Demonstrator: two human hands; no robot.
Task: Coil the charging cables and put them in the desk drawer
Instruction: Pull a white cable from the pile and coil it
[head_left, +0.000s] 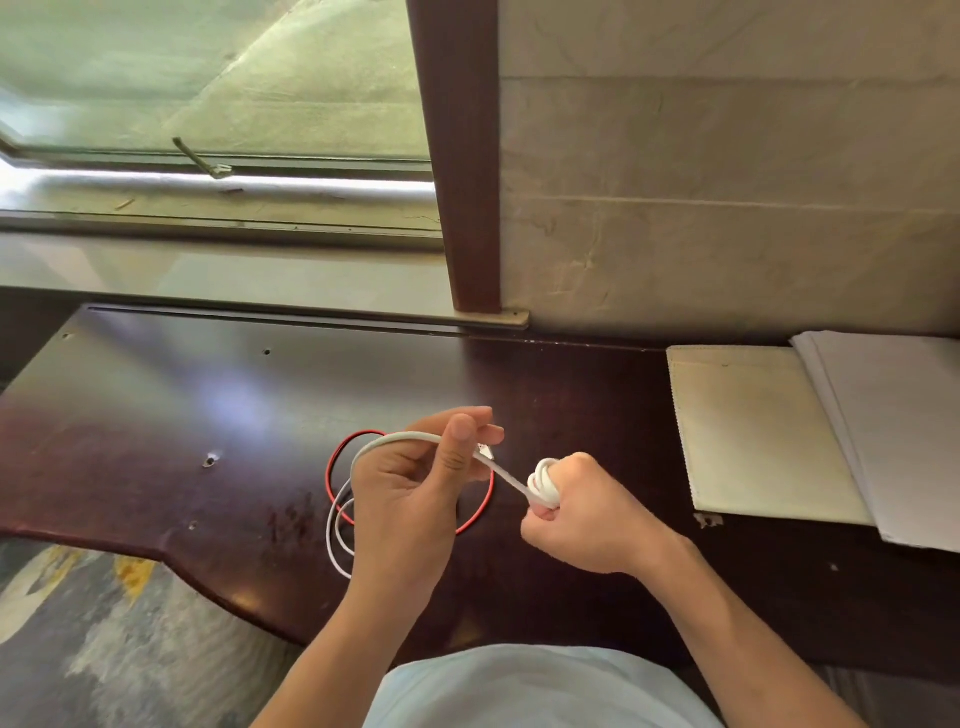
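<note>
A white charging cable (504, 474) stretches taut between my two hands above the dark wooden desk (156, 415). My right hand (587, 514) is closed around a small tight coil of it wound on the fingers. My left hand (415, 483) pinches the cable between thumb and fingers; from there it arcs left and hangs in loose loops over the desk edge. A red cable (332, 462) lies in a round loop on the desk under my left hand, partly hidden by it. No drawer is in view.
A cream pad (753, 431) and a stack of white papers (893, 436) lie at the desk's right. A window sill, a dark wooden post (462, 156) and a tiled wall stand behind the desk. Patterned floor shows at the lower left.
</note>
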